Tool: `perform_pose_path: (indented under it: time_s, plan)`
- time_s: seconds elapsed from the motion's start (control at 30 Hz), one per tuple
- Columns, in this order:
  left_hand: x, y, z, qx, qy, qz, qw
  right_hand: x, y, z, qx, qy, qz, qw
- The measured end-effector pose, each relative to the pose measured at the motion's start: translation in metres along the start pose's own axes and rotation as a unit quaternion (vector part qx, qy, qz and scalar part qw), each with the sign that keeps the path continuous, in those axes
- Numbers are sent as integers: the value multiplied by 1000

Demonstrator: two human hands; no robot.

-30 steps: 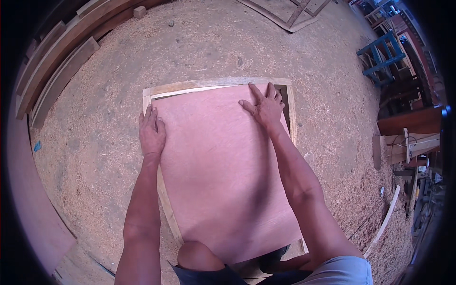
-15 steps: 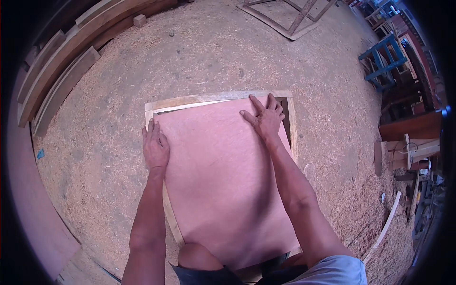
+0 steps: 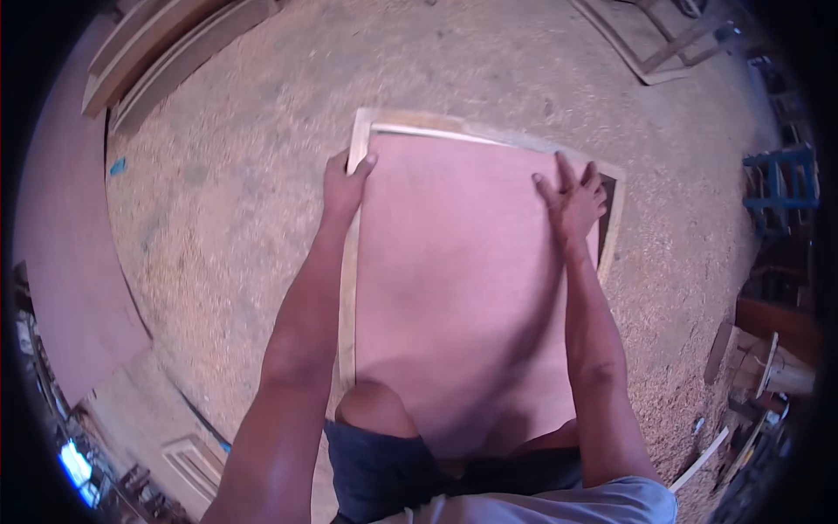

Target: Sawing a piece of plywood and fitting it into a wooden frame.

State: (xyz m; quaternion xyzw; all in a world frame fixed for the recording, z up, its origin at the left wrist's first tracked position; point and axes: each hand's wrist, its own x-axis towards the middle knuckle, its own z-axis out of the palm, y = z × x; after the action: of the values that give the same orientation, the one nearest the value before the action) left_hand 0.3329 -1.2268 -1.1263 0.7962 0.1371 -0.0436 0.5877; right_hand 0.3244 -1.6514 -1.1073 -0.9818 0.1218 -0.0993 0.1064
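Observation:
A pinkish plywood sheet lies over a pale wooden frame in front of my knees. My left hand grips the frame's left rail near the top corner, with the thumb over the sheet's edge and the fingers hidden on the outer side. Fingers spread, my right hand presses on the sheet near its top right corner, fingertips reaching the top rail. A narrow gap shows between sheet and top rail. A dark, wider opening shows along the right rail. The sheet's near end reaches my legs.
Wood shavings cover the floor. Thick timber boards lie at the far left, beside a large pink sheet. A blue stand and wood pieces line the right side. A metal-legged frame stands at the far right.
My left hand has gone from lying on the sheet's edge to gripping the frame's rail. Frame and sheet appear turned clockwise, and the view has shifted. My right hand stays on the sheet's corner.

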Motion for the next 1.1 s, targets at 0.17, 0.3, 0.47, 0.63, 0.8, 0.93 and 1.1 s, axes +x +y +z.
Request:
perform_pose_path:
  time_s: [0.17,0.3,0.47,0.63,0.8,0.93,1.1]
  plan:
    - [8,-21,2,-3,106,9,994,1,-3,10,-33,-4,7,999]
    - [14,-30,-3,33,115,38,992,0,-4,14,-30,-5,-2,1000]
    - [-4,-8,26,84,151,74,982,3,21,15,-73,1,-15,997]
    - [10,-45,-17,161,93,62,981,0,5,39,-62,-16,-38,997]
    - [31,-11,27,0,63,79,995,42,67,27,-175,118,-114,971]
    - [17,-64,-8,65,105,82,989,-19,-11,32,-61,-21,7,998]
    - [6,-45,4,64,114,94,987,-13,-10,-1,21,-19,19,999]
